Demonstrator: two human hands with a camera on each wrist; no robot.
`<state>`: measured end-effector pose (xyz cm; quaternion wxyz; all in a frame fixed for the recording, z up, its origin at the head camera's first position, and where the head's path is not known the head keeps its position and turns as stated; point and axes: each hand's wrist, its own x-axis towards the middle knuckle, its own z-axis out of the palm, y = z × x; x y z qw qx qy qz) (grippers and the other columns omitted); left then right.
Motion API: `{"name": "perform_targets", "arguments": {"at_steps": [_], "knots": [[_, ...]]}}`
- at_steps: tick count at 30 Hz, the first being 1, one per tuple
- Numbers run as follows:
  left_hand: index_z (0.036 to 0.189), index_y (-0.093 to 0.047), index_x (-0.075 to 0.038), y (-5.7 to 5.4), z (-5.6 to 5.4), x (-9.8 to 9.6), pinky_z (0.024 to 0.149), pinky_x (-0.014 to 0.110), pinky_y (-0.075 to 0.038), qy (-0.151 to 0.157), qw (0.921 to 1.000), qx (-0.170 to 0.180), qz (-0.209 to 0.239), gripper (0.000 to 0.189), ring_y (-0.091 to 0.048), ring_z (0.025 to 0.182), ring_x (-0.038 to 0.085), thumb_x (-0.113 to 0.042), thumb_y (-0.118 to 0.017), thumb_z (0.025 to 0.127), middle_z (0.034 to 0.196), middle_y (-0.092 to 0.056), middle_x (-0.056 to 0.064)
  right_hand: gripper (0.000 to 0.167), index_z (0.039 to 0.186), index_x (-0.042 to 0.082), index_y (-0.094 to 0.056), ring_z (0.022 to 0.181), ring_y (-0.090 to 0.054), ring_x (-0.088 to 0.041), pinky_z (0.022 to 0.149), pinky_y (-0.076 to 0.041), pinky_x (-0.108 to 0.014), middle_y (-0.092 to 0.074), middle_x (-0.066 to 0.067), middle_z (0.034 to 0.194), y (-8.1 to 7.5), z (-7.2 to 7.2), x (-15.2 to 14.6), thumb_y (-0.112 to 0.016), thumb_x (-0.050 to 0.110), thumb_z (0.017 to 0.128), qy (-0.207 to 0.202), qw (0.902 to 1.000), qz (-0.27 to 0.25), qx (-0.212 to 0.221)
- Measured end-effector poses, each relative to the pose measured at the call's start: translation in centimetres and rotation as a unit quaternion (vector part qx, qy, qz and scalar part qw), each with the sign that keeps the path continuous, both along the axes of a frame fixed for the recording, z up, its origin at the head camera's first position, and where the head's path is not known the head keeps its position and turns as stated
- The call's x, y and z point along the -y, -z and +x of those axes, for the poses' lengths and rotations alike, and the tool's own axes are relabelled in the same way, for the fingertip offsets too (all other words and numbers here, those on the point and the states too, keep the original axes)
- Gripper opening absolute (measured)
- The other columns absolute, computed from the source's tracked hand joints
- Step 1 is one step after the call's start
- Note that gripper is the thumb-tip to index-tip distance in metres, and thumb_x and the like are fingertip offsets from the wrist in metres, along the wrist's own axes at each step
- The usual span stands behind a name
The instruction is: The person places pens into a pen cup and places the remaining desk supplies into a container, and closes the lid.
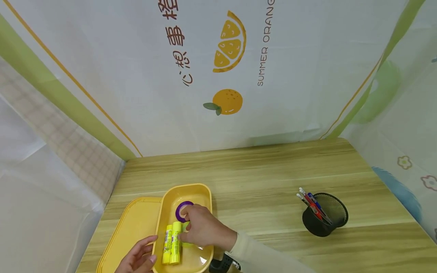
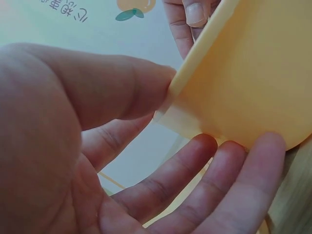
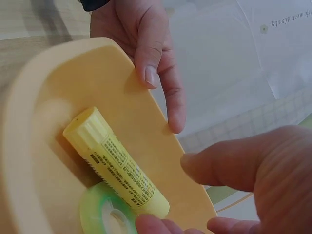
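A yellow tray-like box (image 1: 164,212) contains two yellow glue sticks (image 1: 175,242) lying side by side, a roll of purple tape (image 1: 178,216) and a roll of green tape (image 3: 92,209). My left hand (image 1: 138,258) holds the box's left side, thumb at the rim and fingers against the outer wall. Inside the box, my right hand (image 1: 205,227) reaches down over the tape rolls, its index finger at the purple one. The right wrist view shows its thumb and fingers apart, with a fingertip beside the end of a glue stick (image 3: 117,165). The right hand partly covers the green tape.
A yellow lid (image 1: 140,216) lies on the wooden table (image 1: 246,178), left of the box and partly beneath it. Farther right stands a black mesh pen holder (image 1: 317,225) with several pens and pencils. Printed cloth (image 1: 290,106) hangs behind the table and along its sides.
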<state>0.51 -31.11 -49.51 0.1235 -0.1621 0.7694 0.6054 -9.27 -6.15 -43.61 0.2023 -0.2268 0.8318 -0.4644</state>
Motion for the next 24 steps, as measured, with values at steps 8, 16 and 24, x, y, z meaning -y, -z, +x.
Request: {"name": "perform_targets", "arguments": {"at_steps": [8,16,24], "knots": [[0.151,-0.049,-0.005,-0.1,0.1,0.2,0.081,0.04,-0.064,0.022,0.9995,-0.014,0.017,0.06,-0.072,0.105,0.018,-0.024,-0.072,0.099,0.134,-0.064,0.021,0.057,0.134,0.003,-0.064,0.086,-0.065,-0.001,0.073,-0.054,-0.017,-0.066,-0.006,0.109,0.3,0.2,-0.4,-0.088,0.019,0.086,0.022,0.9989,-0.042,-0.002],[0.151,-0.05,-0.002,-0.6,-0.1,0.4,0.084,0.04,-0.065,0.001,0.9999,-0.014,0.001,0.062,-0.07,0.108,0.019,-0.022,-0.073,0.098,0.137,-0.062,0.022,0.042,0.127,0.007,-0.067,0.099,-0.068,-0.01,0.075,-0.057,-0.016,-0.068,-0.006,0.117,0.4,0.3,-1.6,-0.084,0.017,0.09,0.051,0.9922,-0.111,-0.022],[0.145,-0.056,0.002,-1.1,-0.4,1.2,0.078,0.033,-0.064,-0.032,0.9964,-0.074,-0.025,0.049,-0.073,0.1,0.009,-0.012,-0.07,0.1,0.116,-0.072,-0.003,0.039,0.127,0.013,-0.068,0.107,-0.064,-0.016,0.076,-0.059,-0.017,-0.064,0.004,0.116,0.5,0.9,-3.4,-0.082,0.016,0.091,0.066,0.9856,-0.146,-0.054]]}}
